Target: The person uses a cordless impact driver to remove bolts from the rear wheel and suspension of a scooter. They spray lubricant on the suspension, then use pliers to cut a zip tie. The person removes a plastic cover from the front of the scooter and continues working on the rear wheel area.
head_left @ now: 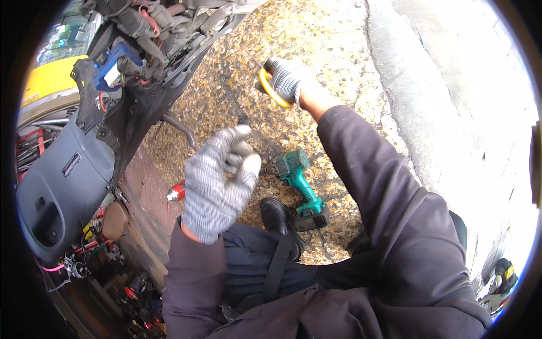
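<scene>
I've got the yellow-handled tool (275,97) far out, a bit right of center, above the speckled ground (322,34); its thin end points far-left, exact kind unclear. My right hand (289,79), gray striped glove, has its fingers closed round it, arm stretched out. My left hand (217,183), same glove, is nearer and to the left: fingers half-curled, gap between index and thumb, nothing visible in the grip. Small dark thing (243,120) just past the index fingertip; can't tell if they touch.

Green cordless drill (298,181) lies right of the left hand, chuck toward that hand, black battery at the near end. Black shoe (275,217) just left of the battery. Red cylinder (177,192), pale tip, left of the left hand, partly covered by it. Far left: gray molded panel (76,175), blue part (117,65) with wiring around it, yellow bodywork (51,80) beyond.
</scene>
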Demonstrator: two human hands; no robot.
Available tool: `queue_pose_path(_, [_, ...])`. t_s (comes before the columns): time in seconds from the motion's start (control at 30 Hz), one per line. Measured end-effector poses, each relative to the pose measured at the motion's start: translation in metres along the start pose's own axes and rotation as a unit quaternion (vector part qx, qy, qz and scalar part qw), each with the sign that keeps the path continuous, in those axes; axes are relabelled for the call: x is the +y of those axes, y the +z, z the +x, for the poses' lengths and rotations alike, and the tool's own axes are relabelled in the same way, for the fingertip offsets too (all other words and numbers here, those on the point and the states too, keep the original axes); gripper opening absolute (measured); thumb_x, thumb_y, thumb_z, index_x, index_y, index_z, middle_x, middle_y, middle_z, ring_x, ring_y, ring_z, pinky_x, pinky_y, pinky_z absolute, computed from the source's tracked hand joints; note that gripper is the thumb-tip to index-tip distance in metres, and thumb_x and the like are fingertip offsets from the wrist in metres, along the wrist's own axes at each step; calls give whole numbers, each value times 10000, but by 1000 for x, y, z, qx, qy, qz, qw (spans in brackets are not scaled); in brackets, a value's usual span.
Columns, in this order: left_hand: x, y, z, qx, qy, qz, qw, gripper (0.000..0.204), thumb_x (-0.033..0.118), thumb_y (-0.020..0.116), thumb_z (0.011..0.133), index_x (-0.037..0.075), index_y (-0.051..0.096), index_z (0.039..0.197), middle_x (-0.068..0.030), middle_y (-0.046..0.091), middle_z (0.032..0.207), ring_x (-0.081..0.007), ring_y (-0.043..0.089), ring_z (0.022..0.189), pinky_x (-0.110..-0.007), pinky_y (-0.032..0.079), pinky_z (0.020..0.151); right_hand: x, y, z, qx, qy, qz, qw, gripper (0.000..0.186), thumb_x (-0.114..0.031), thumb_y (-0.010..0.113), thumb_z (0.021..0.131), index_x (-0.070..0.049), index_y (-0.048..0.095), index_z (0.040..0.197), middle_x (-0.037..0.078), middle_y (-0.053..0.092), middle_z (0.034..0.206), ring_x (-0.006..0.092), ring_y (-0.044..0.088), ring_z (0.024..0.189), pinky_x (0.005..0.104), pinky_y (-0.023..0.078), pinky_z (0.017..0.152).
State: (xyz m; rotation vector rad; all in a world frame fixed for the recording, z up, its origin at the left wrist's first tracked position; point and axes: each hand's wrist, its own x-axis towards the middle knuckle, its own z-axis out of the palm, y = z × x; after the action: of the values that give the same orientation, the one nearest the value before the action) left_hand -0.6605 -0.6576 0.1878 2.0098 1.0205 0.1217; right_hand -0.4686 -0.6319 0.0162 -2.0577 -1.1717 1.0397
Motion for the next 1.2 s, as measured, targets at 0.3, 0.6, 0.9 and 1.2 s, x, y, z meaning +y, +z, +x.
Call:
queue_pose_path(0.3, [-47,31,170,97,-173,-268,943,355,300,594,933,107,544,1227,-105,670,973,-198,636,690,-327,561,577,29,-15,-30,-5,78,-18,997,337,-318,551,869,-46,671,1031,212,667,1017,338,647,984,405,508,834])
queue_pose_path(0.6, [-54,52,256,181,-225,-464,837,438,437,513,949,94,473,1219,-125,551,1087,-244,569,886,-407,539,783,69,-40,-65,-14,126,-21,992,346,-320,558,866,-36,638,1047,212,666,1010,343,646,975,407,505,839])
queue_pose_path(0.9, [-60,69,294,237,-139,-622,733,214,294,483,965,93,555,979,-47,590,877,-179,551,743,-358,539,692,101,-36,-79,-2,148,4,989,347,-331,580,862,-48,635,1056,234,658,988,380,638,944,430,502,812])
queue_pose_path(1.2, [-57,75,278,234,-164,-594,752,150,241,458,944,134,507,851,17,530,663,-100,455,490,-257,410,458,106,-41,-81,3,146,3,989,331,-333,555,883,-63,631,1060,239,654,1001,385,635,948,427,504,807])
